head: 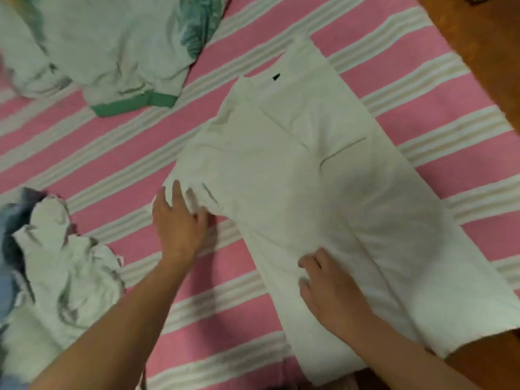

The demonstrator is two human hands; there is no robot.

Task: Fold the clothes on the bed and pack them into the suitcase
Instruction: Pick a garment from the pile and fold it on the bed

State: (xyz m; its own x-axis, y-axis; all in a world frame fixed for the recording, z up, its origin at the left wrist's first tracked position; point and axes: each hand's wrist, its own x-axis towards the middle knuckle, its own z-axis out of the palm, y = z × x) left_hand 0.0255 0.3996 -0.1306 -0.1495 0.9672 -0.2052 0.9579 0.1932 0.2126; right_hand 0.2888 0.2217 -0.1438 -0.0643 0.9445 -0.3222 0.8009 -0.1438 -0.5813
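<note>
We see a white shirt (323, 192) lying flat on the bed (408, 88). The bed has a pink cover with pale stripes. The shirt's right side is folded in over its middle. Its neck, with a small dark tag (276, 77), points away from us. The bottom end of the shirt hangs a little over the near edge of the bed.

Our left hand (178, 223) is at the shirt's left sleeve. Its fingers are spread and fairly straight, and they lie on the sleeve cloth. The thumb touches the sleeve's edge. We cannot tell if this grip pinches the cloth or just rests on it.

Our right hand (332, 294) lies on the lower part of the shirt. Its fingers bend a little and press the cloth down. It holds nothing.

A heap of clothes (59, 277) sits at the left, well apart from the shirt. A leafy shirt with a green hem (112, 52) lies at the top left.

Brown floor (484, 40) shows at the right.
</note>
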